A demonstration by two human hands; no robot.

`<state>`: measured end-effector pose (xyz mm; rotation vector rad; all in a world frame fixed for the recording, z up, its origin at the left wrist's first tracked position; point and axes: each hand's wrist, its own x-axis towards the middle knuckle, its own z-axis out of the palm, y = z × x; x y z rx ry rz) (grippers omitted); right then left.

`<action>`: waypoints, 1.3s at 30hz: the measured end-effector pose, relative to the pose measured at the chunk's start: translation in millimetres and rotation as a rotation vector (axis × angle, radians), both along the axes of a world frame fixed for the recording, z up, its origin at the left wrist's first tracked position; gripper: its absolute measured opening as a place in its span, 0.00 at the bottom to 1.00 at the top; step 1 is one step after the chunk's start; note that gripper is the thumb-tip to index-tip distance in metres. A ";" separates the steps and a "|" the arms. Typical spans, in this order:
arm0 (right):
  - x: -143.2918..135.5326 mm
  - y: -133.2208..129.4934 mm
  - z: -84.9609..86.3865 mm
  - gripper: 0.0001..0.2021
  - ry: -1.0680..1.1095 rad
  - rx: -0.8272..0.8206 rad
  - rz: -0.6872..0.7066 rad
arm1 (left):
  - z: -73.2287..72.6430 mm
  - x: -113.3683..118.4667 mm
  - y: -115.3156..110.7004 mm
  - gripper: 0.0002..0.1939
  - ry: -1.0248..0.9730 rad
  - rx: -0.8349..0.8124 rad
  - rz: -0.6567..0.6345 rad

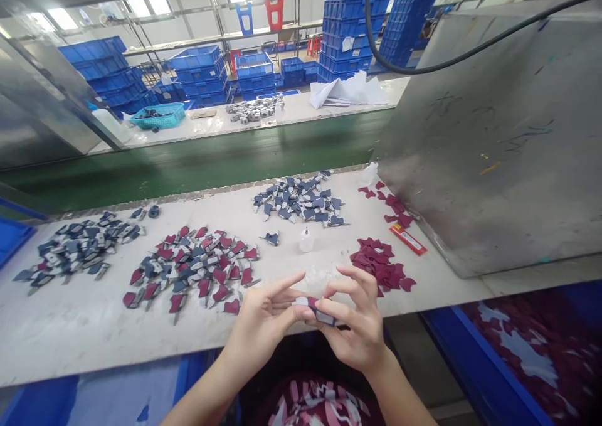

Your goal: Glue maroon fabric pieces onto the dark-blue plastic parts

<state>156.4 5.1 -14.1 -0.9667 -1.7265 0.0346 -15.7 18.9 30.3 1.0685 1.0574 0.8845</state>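
Just over the table's near edge, my left hand (266, 316) and my right hand (358, 327) meet on a small navy, white and maroon plastic part (324, 317). Thumbs and fingertips pinch it from both sides, partly covering it. Ahead of my hands stands a small clear bottle with a thin tip (306, 241). To my right lies a heap of flat maroon pieces (379, 264). Parts with maroon faces (219, 275) are piled on my left, and a heap of navy-and-white parts (301, 200) lies farther back.
Another heap of navy parts (84, 244) lies far left. A red packet (408, 239) rests near a large metal housing (498, 137) at right. Beyond runs a green conveyor belt (211, 156). Below the table are blue bins (484, 357), and a black cable (414, 70) hangs overhead.
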 end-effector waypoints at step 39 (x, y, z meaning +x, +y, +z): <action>-20.9 27.3 -44.6 0.08 0.037 -0.255 -0.247 | -31.5 -107.8 53.8 0.07 1.049 0.735 0.494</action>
